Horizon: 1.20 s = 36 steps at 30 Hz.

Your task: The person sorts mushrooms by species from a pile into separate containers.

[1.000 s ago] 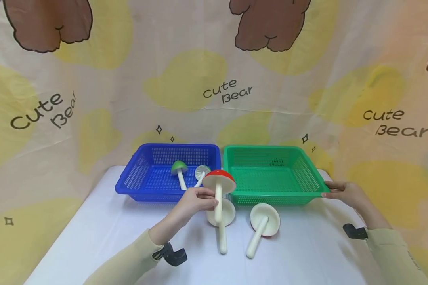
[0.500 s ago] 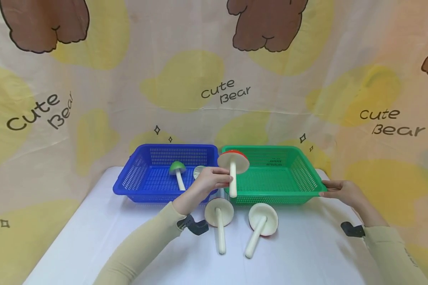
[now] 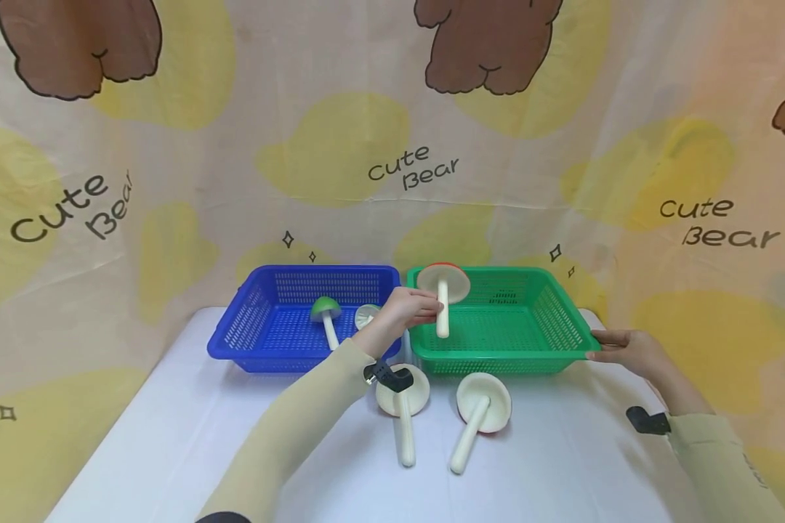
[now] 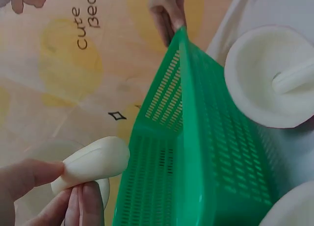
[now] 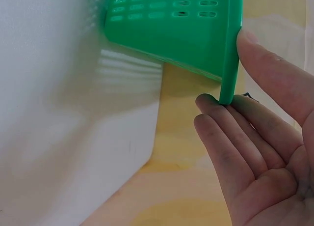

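– What stands leftmost?
– A blue basket [image 3: 268, 362] holding a green-capped mushroom [image 3: 325, 308]
– Next?
– The left grip [image 3: 404, 309], pinching a red-capped mushroom [image 3: 443, 294] by its stem, likely as that's slimmer than the cap, over the left end of the green basket [image 3: 497, 357]
– And the right grip [image 3: 631, 354]?
– Pinching that basket's rim, seemingly to steady it

A bear-print backdrop [image 3: 190, 167] and white table [image 3: 536, 487] suggest a makeshift studio

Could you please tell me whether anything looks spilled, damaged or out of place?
Nothing stands out: the blue basket and green basket sit side by side, two mushrooms lie in front of them, and no spill or damage shows.
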Tool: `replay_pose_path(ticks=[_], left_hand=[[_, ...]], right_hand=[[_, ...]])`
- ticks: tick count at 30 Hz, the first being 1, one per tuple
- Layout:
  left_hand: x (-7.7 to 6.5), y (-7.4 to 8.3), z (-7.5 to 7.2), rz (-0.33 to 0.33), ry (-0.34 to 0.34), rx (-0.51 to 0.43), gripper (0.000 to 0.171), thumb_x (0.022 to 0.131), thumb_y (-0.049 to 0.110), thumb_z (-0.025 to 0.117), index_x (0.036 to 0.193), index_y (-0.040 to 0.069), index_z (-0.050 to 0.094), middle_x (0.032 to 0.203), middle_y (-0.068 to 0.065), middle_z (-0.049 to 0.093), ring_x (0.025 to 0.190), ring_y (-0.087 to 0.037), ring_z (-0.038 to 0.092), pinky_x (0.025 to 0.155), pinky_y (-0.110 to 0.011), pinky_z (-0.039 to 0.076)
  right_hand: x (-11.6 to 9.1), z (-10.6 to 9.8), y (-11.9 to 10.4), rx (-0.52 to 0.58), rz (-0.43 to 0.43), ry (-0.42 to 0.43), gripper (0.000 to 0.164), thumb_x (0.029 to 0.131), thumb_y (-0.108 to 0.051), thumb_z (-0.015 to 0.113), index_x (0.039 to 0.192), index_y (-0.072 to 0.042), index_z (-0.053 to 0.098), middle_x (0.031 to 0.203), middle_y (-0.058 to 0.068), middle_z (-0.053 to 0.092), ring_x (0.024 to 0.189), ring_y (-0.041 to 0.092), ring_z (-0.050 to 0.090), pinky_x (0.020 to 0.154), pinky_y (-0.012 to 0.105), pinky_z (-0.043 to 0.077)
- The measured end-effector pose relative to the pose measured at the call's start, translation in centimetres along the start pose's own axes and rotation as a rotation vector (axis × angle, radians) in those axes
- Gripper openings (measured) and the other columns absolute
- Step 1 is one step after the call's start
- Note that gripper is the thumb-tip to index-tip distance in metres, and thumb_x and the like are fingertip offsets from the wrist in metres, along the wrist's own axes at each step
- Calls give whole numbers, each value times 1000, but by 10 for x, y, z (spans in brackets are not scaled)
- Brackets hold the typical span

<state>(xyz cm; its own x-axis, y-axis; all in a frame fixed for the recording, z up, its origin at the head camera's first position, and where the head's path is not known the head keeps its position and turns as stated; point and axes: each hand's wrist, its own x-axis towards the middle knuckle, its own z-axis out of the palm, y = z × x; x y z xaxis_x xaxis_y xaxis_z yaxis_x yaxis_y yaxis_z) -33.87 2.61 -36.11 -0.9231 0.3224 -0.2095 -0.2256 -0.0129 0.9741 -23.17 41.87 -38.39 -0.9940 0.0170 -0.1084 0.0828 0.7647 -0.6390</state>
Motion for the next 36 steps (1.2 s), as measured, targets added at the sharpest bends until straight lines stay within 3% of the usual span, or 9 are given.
replay_pose_path(ticks=[7,14,21,27,36], left_hand=[[21,0,7,-42,1,25,31,80,-3,69,110,-8,65,99,-21,71,72,-15,69,81,-33,58],[31,-3,10,-35,16,42,29,78,-6,68,107,-11,65,100,-25,69,70,-17,70,83,-37,58],[35,-5,9,-25,-4,37,32,80,-6,68,112,-10,64,111,-27,65,96,-29,69,85,-34,57],[29,-11,0,-26,-47,61,35,84,-2,67,117,-9,61,115,-23,65,105,-31,65,83,-29,57],[2,-18,-8,34,-135,41,31,87,5,67,116,-5,63,107,-17,69,95,-24,70,96,-41,51]], right_hand=[[-2,1,0,11,1,5,78,84,-43,69,139,6,42,130,29,53,124,50,44,94,63,42],[-3,1,0,2,3,3,78,85,-43,68,139,5,41,130,29,53,125,51,42,93,63,42],[-3,0,-3,1,4,-11,78,85,-42,68,139,6,40,130,30,52,125,51,42,94,65,41],[-2,0,-3,-5,-4,-12,78,86,-43,68,139,7,40,131,31,51,124,50,44,94,65,42],[-1,0,-1,0,4,-21,79,86,-43,67,140,7,39,133,31,49,124,50,44,95,65,41]])
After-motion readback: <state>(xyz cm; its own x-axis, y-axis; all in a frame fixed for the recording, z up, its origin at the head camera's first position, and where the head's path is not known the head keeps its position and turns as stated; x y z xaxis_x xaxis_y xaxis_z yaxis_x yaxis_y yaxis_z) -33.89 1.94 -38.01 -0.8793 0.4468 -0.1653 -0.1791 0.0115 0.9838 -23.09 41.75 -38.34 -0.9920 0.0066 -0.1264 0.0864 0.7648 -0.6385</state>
